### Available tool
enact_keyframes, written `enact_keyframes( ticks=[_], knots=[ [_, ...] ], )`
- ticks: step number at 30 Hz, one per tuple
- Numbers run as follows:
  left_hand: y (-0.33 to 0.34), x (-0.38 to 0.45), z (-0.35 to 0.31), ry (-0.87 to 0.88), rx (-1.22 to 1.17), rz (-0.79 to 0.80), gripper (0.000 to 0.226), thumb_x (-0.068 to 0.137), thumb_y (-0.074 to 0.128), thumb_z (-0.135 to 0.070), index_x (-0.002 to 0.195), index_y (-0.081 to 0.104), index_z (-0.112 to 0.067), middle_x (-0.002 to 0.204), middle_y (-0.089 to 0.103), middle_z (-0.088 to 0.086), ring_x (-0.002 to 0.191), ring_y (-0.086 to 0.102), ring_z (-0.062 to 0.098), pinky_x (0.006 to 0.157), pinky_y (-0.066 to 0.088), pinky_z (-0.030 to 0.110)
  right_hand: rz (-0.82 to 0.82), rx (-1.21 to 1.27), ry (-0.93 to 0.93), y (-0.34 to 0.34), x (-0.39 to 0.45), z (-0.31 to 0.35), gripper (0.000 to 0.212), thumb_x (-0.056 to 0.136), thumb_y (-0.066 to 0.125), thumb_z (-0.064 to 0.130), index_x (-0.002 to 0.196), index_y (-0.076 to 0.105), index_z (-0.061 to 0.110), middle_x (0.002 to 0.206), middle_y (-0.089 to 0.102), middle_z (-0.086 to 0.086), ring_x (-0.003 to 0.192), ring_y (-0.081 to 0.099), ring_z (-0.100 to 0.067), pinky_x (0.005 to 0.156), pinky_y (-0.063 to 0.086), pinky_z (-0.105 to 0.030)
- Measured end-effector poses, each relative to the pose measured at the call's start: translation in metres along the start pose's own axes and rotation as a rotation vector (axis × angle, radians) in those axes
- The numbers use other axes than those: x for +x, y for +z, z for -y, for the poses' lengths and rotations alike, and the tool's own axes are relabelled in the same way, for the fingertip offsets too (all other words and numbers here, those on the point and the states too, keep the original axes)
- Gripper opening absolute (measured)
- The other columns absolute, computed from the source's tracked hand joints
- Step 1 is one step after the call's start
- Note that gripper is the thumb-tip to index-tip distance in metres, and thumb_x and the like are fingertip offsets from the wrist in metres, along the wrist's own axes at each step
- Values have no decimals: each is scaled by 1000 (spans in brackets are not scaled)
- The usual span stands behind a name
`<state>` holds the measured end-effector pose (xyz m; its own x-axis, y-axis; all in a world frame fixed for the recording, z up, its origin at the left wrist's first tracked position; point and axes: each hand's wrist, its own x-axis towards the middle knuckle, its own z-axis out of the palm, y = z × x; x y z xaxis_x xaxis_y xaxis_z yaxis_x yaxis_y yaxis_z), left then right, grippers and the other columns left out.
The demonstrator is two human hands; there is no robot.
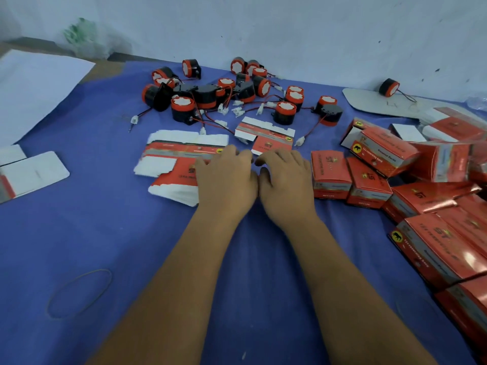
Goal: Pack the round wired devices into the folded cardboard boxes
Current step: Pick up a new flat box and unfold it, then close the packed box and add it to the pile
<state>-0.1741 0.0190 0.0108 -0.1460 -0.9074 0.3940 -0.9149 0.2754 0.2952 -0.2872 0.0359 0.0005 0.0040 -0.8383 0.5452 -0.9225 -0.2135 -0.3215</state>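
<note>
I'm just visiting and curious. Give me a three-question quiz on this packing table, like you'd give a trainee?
1. True or false: the left hand rests on the stack of flat unfolded boxes.
2. Where do the assembled red boxes lie: left or right of the hands?
3. Fill in: the round wired devices lie at the ___ side of the blue cloth.

Key: 1 true; 2 right; 3 far.

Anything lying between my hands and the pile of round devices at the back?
Yes. A single flat box blank lies just beyond the right hand and left hand, before the round devices, whose loose wires trail toward it.
</note>
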Motion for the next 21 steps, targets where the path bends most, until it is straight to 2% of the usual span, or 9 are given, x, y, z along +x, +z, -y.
enact_keyframes(
  ticks=[2,4,7,9,12,14,17,19,21],
  knots=[
    [-2,0,-1,35,-212,-89,27,95,47,-25,114,66,-21,106,65,0,86,60,21,71,43,34,37,265,102,1,1,-1,24,93,48,4,111,63,9,108,62,-3,99,53,-21,86,42,-36],
    [-5,-2,-1,-8,-467,-178,23,92,50,-21,102,71,-22,91,71,-4,80,63,17,69,49,35,9,481,240,1,2,-4,27,96,46,6,119,58,13,112,61,2,99,56,-15,84,46,-31],
    [-7,1,6,-160,-664,-289,21,88,50,-23,94,70,-28,85,69,-11,77,60,8,68,51,32,-68,544,373,1,3,-8,34,96,47,6,127,55,16,123,58,2,104,55,-12,89,46,-29],
    [-3,4,14,-114,-571,-188,25,89,55,-30,111,66,-33,114,65,-13,95,54,1,86,48,28,-106,389,329,2,4,-11,39,92,47,0,130,53,10,130,54,-5,115,50,-19,97,41,-29],
    [7,4,22,75,-120,134,51,90,52,-57,140,44,-46,150,41,-10,139,34,15,117,19,52,46,290,277,4,7,-14,52,95,43,3,145,37,10,145,44,-8,131,37,-26,108,33,-37],
    [13,4,23,66,58,170,55,92,44,-65,144,35,-49,158,30,-8,146,23,20,116,10,58,181,312,312,5,8,-16,56,100,41,16,153,22,16,149,40,-8,136,34,-26,112,29,-43],
    [11,5,24,-150,133,126,53,97,44,-53,148,32,-43,161,24,1,148,17,30,113,4,70,335,55,277,8,7,-17,60,102,38,35,155,15,18,151,40,-7,140,31,-27,118,18,-46],
    [4,6,33,-329,212,116,59,95,51,-34,150,30,-36,162,18,11,149,5,38,111,-2,74,293,-6,236,7,7,-18,53,99,45,33,147,34,14,134,55,-8,127,44,-29,110,31,-44],
    [-4,7,46,-460,258,61,63,88,55,-20,147,37,-31,163,12,17,149,-8,42,111,-3,74,125,137,243,3,6,-17,36,96,49,25,129,54,14,100,63,-4,98,57,-26,91,46,-42]
  ],
)
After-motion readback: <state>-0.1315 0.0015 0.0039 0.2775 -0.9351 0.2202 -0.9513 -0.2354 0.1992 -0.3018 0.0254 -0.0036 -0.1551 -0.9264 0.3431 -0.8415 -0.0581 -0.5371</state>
